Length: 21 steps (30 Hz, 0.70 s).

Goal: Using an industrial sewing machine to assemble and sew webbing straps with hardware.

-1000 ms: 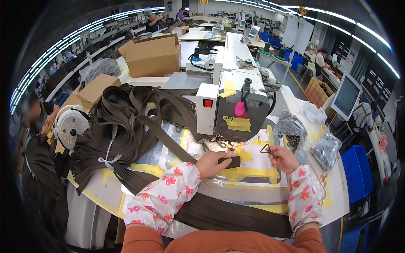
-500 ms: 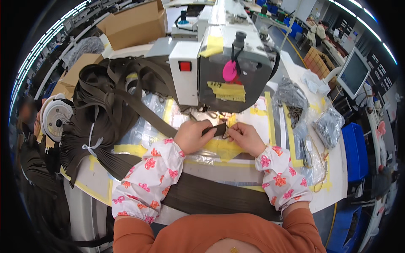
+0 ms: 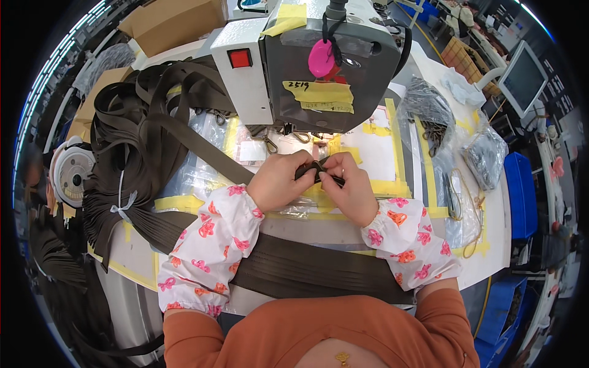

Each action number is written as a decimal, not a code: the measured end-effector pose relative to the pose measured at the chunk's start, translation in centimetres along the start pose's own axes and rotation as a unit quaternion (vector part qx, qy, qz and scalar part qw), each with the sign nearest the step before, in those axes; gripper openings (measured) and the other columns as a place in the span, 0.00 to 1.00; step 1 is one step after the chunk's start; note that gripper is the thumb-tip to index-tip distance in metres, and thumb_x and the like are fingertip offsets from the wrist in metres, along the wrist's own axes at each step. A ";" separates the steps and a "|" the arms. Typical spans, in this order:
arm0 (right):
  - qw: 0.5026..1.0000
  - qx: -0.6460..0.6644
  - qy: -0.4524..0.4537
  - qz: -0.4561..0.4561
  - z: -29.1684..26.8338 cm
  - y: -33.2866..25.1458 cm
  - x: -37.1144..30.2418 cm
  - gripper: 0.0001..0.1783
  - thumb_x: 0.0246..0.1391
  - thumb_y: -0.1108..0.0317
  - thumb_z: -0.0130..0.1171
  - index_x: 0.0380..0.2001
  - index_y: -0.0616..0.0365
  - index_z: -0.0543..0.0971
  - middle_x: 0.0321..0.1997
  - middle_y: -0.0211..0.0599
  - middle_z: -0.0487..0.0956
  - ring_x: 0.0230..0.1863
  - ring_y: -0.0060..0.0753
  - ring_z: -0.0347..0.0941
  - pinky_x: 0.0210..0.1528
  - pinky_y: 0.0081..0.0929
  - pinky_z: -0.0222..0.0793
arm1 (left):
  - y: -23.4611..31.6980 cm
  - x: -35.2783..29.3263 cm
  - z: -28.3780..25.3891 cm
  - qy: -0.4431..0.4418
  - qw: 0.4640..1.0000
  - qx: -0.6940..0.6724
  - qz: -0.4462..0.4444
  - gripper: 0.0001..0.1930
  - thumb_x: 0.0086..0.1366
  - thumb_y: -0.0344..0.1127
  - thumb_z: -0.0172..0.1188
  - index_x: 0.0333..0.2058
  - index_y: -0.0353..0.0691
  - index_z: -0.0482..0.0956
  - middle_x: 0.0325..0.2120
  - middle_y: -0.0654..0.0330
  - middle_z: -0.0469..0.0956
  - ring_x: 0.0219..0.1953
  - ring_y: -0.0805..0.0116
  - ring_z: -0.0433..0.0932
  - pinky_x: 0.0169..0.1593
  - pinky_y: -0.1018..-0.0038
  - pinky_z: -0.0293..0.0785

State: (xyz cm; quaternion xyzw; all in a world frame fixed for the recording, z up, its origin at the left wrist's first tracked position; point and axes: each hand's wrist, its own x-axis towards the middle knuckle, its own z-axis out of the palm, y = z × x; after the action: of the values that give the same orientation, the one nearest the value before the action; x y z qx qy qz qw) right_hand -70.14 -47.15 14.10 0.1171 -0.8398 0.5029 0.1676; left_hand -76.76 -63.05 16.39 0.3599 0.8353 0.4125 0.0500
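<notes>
Just beyond the flat strap bundle [image 3: 313,268], gripping the dark strap [image 3: 207,149] near its end with a closed left hand [image 3: 276,182]! Pinching there too with the right hand [image 3: 354,192], at strap and metal ring [image 3: 318,164], just in front of the sewing machine [image 3: 365,76].

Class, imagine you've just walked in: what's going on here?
A person's left hand grips a flat, dark brown fabric strap; the right hand pinches its end, where a small metal ring shows, partly hidden. They meet before a boxy grey sewing machine. To the left lies a string-tied bundle of similar straps.
</notes>
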 end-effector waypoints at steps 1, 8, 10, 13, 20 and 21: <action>0.988 0.100 -0.015 0.114 -0.1 0.0 0.1 0.12 0.53 0.69 0.53 0.36 0.62 0.65 0.21 0.40 0.75 0.19 0.32 0.73 0.20 0.24 0.66 | 0.0 -0.1 0.1 0.016 0.999 0.018 0.024 0.09 0.53 0.34 0.57 0.30 0.35 0.71 0.19 0.53 0.75 0.20 0.55 0.75 0.23 0.67 0.69; 0.913 0.280 -0.058 0.291 -0.4 0.3 0.1 0.16 0.60 0.60 0.43 0.30 0.64 0.68 0.17 0.33 0.72 0.15 0.19 0.66 0.16 0.16 0.61 | 0.5 -0.2 1.9 0.062 0.982 0.128 0.127 0.12 0.55 0.34 0.57 0.36 0.36 0.71 0.20 0.54 0.74 0.19 0.60 0.74 0.23 0.71 0.68; 0.907 0.299 -0.063 0.288 -0.8 0.4 0.1 0.16 0.60 0.60 0.42 0.30 0.64 0.69 0.17 0.32 0.72 0.14 0.18 0.65 0.16 0.16 0.60 | 0.1 -0.1 1.3 -0.006 0.996 -0.008 0.089 0.13 0.56 0.34 0.57 0.39 0.36 0.70 0.20 0.56 0.74 0.19 0.64 0.73 0.23 0.72 0.68; 0.890 0.302 -0.106 0.324 -1.4 0.0 0.0 0.16 0.60 0.61 0.40 0.29 0.64 0.70 0.16 0.32 0.71 0.12 0.18 0.63 0.14 0.16 0.58 | -0.6 -0.1 0.5 0.026 0.996 -0.077 -0.039 0.11 0.57 0.37 0.56 0.36 0.36 0.72 0.20 0.55 0.75 0.19 0.60 0.74 0.24 0.72 0.68; 0.885 0.299 -0.103 0.341 -1.0 -0.3 0.1 0.17 0.58 0.61 0.40 0.25 0.63 0.72 0.12 0.32 0.68 0.10 0.19 0.63 0.13 0.16 0.56 | -1.2 -0.3 1.0 -0.004 0.995 -0.059 0.075 0.12 0.56 0.30 0.54 0.41 0.38 0.71 0.19 0.54 0.75 0.21 0.65 0.76 0.24 0.75 0.69; 0.886 0.295 -0.094 0.346 -0.9 -0.2 0.1 0.17 0.58 0.61 0.40 0.25 0.63 0.72 0.12 0.32 0.68 0.10 0.19 0.63 0.13 0.16 0.56 | -1.1 -0.4 1.0 0.010 0.995 -0.063 0.077 0.12 0.56 0.30 0.54 0.41 0.38 0.71 0.19 0.54 0.75 0.21 0.65 0.76 0.24 0.75 0.69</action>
State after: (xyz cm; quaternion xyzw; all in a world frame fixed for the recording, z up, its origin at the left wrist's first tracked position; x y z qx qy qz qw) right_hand -70.03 -46.40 14.69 -0.0903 -0.6516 0.7402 -0.1392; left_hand -76.67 -63.09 14.80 0.4147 0.7781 0.4707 0.0324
